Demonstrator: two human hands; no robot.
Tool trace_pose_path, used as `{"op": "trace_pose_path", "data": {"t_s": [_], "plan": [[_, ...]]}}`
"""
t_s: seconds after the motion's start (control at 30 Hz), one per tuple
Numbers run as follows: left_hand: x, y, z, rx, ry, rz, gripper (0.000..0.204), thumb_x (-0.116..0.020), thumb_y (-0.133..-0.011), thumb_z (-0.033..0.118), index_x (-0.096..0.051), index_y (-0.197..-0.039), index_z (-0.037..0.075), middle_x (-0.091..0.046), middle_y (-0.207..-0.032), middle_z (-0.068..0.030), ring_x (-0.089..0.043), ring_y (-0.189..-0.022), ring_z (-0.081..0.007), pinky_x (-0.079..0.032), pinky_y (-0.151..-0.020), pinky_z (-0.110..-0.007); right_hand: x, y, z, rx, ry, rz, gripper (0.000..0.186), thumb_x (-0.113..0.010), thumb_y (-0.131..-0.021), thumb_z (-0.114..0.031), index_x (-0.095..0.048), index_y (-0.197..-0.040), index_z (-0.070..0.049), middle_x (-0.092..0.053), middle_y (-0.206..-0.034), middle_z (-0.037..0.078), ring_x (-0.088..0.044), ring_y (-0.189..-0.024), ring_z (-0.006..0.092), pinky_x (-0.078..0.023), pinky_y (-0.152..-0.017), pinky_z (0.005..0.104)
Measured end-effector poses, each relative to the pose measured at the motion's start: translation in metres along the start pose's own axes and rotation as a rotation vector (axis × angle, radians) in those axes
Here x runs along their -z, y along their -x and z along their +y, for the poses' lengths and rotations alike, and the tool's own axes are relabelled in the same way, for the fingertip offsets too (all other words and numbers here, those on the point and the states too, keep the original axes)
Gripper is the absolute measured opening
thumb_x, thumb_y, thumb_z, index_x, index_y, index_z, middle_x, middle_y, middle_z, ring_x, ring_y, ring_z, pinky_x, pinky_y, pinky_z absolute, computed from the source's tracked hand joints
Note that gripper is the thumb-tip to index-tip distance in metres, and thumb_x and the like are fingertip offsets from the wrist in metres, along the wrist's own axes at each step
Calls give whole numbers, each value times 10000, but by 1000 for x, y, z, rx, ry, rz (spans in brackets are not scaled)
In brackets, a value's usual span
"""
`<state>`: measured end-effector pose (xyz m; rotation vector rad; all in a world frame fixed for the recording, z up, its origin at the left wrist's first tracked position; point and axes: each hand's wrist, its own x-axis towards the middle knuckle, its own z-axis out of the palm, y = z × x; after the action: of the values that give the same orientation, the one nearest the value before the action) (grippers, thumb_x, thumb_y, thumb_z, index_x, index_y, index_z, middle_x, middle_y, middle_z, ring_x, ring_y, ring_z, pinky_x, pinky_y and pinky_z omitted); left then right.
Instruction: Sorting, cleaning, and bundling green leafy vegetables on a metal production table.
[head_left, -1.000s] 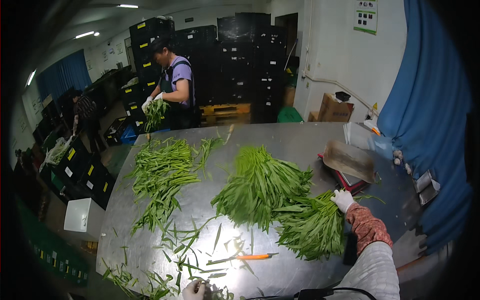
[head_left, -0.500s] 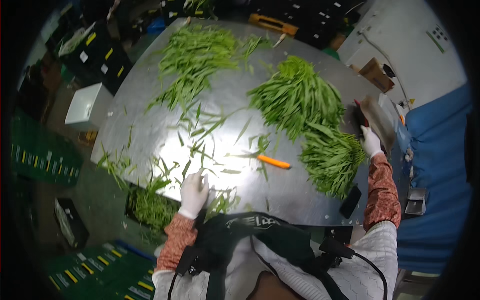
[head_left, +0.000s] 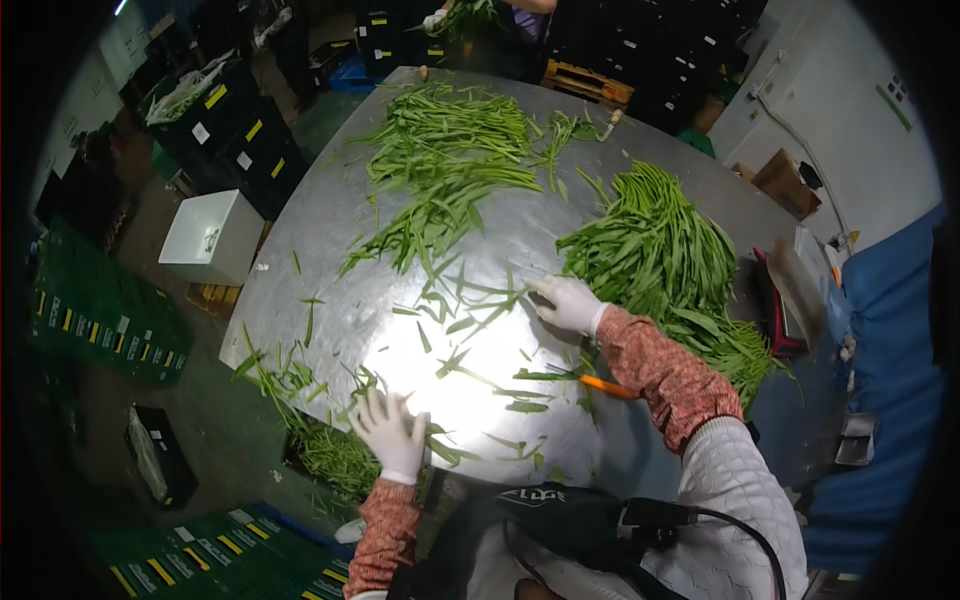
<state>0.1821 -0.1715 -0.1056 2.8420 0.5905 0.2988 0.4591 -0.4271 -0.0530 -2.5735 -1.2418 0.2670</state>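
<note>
My left hand [head_left: 388, 432], in a white glove, has its fingers spread over loose green leaf scraps at the table's near left edge. My right hand [head_left: 570, 305], also gloved, reaches to the middle of the metal table [head_left: 330, 230]. Its bent fingers close at the end of a thin leafy stem [head_left: 490, 292]. Just below that forearm lies an orange-handled knife [head_left: 607, 386]. A big bunch of leafy greens [head_left: 655, 240] rests to the right, and a smaller bunch [head_left: 725, 345] is partly covered by my right sleeve. Another pile of greens [head_left: 450, 130] covers the far left.
Below the near left edge, a dark crate holds cut greens [head_left: 340, 460]. A red-edged device [head_left: 785, 310] stands at the table's right. A white bin [head_left: 212, 240] and stacked dark crates [head_left: 240, 140] are to the left. At the back, another person's gloved hand [head_left: 435, 20] shows beside greens.
My right hand has left the red-edged device and moved left to the scraps at mid-table. My left hand's fingers have spread. The view has shifted, and another person now shows at the back.
</note>
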Motion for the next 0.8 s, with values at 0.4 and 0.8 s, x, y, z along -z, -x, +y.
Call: {"op": "trace_pose_path", "data": {"t_s": [0.4,0.8], "plan": [[-19,-14,-2,-39,119,-95,566,-606,-815,350,-507,-1242,-8,-422,-1340,-238,-291,-1320,-428,-142,-1067,-605,28,-242,98,-215,148,37,596,-610,-764,-163,-437,-1318,-29,-504,-1288,160,-488,-1181,316,-382,-996,419],[-15,-19,-1,-43,38,-58,529,-648,-792,256,-541,-1243,0,-486,-1317,-217,-414,-1237,-439,-271,-1035,-616,-7,-288,64,128,-231,-213,583,-707,-723,-426,-593,-1098,5,-652,-998,178,-625,-952,309,-491,-839,366]]}}
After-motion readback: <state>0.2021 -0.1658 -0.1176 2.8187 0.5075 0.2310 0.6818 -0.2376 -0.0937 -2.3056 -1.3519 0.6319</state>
